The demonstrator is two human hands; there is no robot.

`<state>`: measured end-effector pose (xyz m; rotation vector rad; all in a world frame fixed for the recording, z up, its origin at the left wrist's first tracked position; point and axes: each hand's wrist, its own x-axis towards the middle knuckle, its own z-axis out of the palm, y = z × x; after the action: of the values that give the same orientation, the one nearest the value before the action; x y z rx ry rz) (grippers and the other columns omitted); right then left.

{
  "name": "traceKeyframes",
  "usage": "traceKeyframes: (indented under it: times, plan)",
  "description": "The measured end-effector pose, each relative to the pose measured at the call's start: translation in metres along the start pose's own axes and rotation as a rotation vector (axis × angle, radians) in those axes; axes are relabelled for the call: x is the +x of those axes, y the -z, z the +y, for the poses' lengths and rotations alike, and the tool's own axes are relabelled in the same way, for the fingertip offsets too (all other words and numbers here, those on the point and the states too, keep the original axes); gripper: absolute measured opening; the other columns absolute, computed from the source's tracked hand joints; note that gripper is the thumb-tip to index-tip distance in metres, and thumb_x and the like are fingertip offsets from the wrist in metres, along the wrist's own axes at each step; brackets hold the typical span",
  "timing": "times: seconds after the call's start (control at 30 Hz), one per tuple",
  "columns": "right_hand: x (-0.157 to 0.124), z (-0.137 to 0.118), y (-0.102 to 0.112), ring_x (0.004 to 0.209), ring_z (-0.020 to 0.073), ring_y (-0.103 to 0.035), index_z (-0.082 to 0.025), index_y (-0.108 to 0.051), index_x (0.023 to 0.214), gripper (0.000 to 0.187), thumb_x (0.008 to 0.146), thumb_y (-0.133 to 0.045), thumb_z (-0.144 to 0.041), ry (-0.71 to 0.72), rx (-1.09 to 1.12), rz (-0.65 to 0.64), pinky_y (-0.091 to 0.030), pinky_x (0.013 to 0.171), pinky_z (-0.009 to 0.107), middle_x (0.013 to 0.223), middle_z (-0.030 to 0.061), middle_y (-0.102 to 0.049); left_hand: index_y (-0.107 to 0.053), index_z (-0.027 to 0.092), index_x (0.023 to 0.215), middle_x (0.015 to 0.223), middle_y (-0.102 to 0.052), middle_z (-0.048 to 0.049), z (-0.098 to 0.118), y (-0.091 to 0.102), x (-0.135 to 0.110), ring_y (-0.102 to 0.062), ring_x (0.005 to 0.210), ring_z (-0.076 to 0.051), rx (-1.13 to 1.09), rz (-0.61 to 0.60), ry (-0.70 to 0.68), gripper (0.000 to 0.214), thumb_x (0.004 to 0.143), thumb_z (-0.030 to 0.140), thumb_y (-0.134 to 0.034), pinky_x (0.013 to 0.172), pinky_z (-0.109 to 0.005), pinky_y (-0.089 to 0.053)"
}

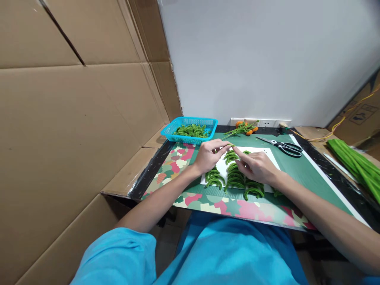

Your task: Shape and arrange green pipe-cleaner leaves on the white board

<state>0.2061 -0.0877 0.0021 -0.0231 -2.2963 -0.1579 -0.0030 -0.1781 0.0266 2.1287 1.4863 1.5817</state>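
Observation:
My left hand (209, 156) and my right hand (257, 166) meet over a white sheet (273, 156) on the table. Both pinch the same small green curved pipe-cleaner piece (232, 145) at their fingertips. On the sheet below my hands lie several bent green pipe-cleaner arches (234, 180) in rows. Part of those rows is hidden under my right hand.
A blue basket (190, 130) with more green pieces stands at the back left. Black scissors (283, 146) lie to the right, orange-topped stems (245, 128) by the wall, long green stems (356, 164) at far right. Cardboard walls the left side. A green mat (303, 170) covers the table.

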Motion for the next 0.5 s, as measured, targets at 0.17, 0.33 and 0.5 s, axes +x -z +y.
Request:
traceKeyframes:
  times: [0.17, 0.33, 0.5]
  plan:
    - [0.000, 0.001, 0.000, 0.047, 0.0128, -0.058, -0.012, -0.044, 0.159, 0.059, 0.101, -0.052, -0.014, 0.024, -0.015, -0.004, -0.040, 0.051, 0.028, 0.065, -0.0030, -0.072, -0.081, 0.015, 0.096, 0.079, -0.073, -0.0044, 0.000, -0.001, -0.001, -0.053, 0.059, -0.010, 0.009, 0.018, 0.038, 0.032, 0.099, 0.044, -0.067, 0.056, -0.023, -0.044]
    - [0.000, 0.002, 0.001, 0.048, 0.0117, -0.060, -0.014, -0.047, 0.158, 0.057, 0.102, -0.055, -0.012, 0.050, -0.045, 0.023, -0.043, 0.053, 0.027, 0.066, -0.0041, -0.073, -0.080, 0.014, 0.088, 0.073, -0.070, -0.0035, 0.005, 0.000, 0.000, -0.050, 0.056, -0.009, -0.021, 0.009, 0.083, 0.031, 0.096, 0.042, -0.069, 0.051, -0.022, -0.041]
    - [-0.001, 0.005, 0.002, 0.050, 0.0110, -0.063, -0.018, -0.059, 0.149, 0.050, 0.099, -0.061, -0.011, 0.046, -0.104, 0.107, -0.043, 0.056, 0.026, 0.069, -0.0039, -0.076, -0.079, 0.013, 0.084, 0.071, -0.067, -0.0030, 0.010, 0.000, 0.001, -0.049, 0.055, -0.008, -0.073, -0.013, 0.117, 0.028, 0.093, 0.037, -0.069, 0.049, -0.022, -0.038]
